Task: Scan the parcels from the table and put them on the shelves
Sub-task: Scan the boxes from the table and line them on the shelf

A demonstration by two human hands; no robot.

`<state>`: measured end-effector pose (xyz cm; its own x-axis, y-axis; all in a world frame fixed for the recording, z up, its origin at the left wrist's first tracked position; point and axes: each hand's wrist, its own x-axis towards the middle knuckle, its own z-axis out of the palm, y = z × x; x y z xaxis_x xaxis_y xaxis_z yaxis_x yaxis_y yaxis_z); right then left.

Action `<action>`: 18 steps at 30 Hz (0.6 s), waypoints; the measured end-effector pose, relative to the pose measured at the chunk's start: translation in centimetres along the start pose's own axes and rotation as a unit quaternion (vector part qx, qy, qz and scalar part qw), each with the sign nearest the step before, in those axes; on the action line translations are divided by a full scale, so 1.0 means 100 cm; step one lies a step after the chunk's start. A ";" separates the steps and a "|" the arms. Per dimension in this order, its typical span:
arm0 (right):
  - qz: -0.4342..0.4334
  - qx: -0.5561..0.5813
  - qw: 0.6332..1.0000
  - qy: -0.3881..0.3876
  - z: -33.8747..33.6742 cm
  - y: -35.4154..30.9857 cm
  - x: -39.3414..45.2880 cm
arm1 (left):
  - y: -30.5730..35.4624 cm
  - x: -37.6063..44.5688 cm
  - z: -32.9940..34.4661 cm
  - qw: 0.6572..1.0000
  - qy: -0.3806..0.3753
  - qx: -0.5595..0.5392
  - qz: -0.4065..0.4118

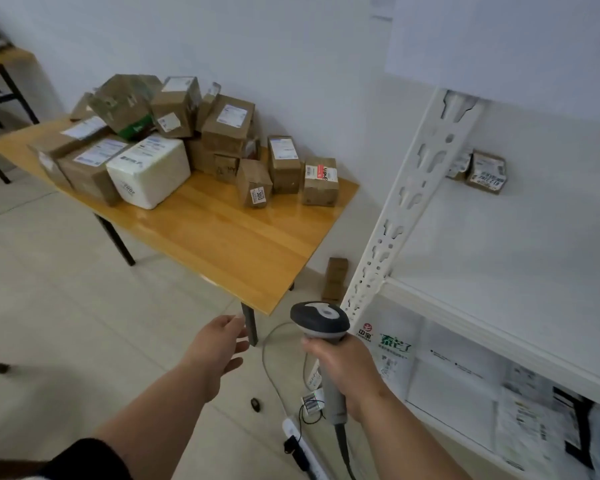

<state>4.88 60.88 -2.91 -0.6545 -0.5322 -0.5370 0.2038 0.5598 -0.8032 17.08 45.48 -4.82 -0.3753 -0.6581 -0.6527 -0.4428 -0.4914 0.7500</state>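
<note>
scanner (321, 323) upright in right hand (347, 370), head tableward.

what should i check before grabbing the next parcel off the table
1. Scanner in hand: ok. The right hand grips the barcode scanner by its handle.
2. Free hand for picking: ok. The left hand is open, empty and short of the table.
3. Parcels left to scan: ok. A pile remains at the table's far side; the box with the red label sits nearest the shelves.
4. Shelf space: ok. The white shelf holds only a small parcel at the back.
5. Label readable from here: cannot tell, the print is too small.
6. Scanner cable: not ok, it loops on the floor beside the table leg.
</note>
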 end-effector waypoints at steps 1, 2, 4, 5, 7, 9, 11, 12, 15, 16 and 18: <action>0.000 0.003 1.000 -0.003 0.003 -0.005 0.010 | 0.005 0.009 0.002 1.000 -0.005 0.008 -0.004; 0.000 0.007 1.000 -0.007 0.006 -0.009 0.019 | 0.011 0.017 0.003 1.000 -0.007 0.016 -0.006; 0.008 0.017 1.000 -0.013 0.012 -0.018 0.040 | 0.023 0.035 0.005 1.000 -0.007 0.026 -0.006; 0.018 0.021 1.000 -0.009 0.015 -0.022 0.051 | 0.030 0.046 0.006 1.000 -0.008 0.030 -0.006; 0.034 0.031 0.999 -0.003 0.020 -0.031 0.072 | 0.045 0.066 0.009 0.999 -0.010 0.037 -0.008; 0.039 0.032 0.999 0.000 0.026 -0.040 0.093 | 0.058 0.087 0.013 0.999 -0.016 0.037 -0.009; 0.041 0.033 0.999 0.007 0.031 -0.048 0.111 | 0.069 0.106 0.020 0.999 -0.027 0.040 -0.011; 0.042 0.033 0.999 0.010 0.034 -0.052 0.119 | 0.074 0.114 0.023 0.998 -0.036 0.042 -0.013; 0.061 0.030 0.997 0.024 0.040 -0.057 0.144 | 0.085 0.138 0.029 0.996 -0.063 0.053 -0.026; 0.071 0.035 0.996 0.030 0.041 -0.058 0.151 | 0.088 0.146 0.030 0.995 -0.071 0.063 -0.030; 0.087 0.053 0.994 0.044 0.044 -0.059 0.164 | 0.094 0.164 0.034 0.992 -0.090 0.086 -0.035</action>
<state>-3.89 46.02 -8.12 -0.6627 -0.3731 -0.6494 0.3926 0.5653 -0.7255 4.04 31.99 -8.86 -0.4711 -0.5051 -0.7232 -0.5998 -0.4177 0.6825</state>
